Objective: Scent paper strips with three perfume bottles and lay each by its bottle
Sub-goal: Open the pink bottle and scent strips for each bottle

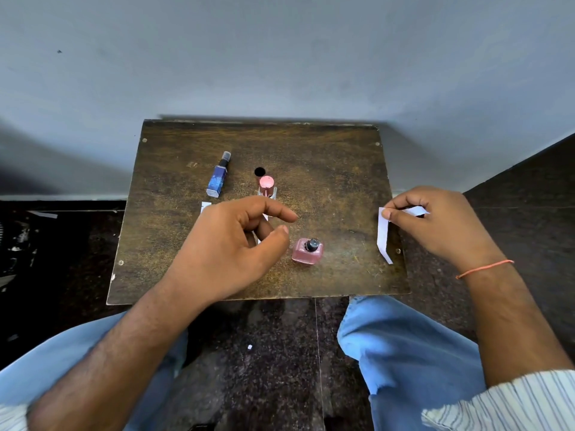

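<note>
On the dark, worn wooden bench point(342, 181), the leftmost thing is a tall blue rectangular perfume bottle with a black sprayer top point(218, 177), standing near the far left. Just in front of it the corner of a white paper strip point(205, 207) shows from under the left hand. To the right of the blue one stands a clear bottle with a round pink cap point(267, 187), a small dark hole in the bench just behind it. The left hand point(236, 244) hovers over the middle of the bench, fingers loosely curled and holding nothing, thumb and forefinger apart. Just right of it sits a squat square pink glass bottle with a black uncapped nozzle point(308, 251). At the bench's right edge, the right hand point(435, 225) pinches a long white paper strip point(383, 236) between thumb and fingers, the strip hanging downward.
</note>
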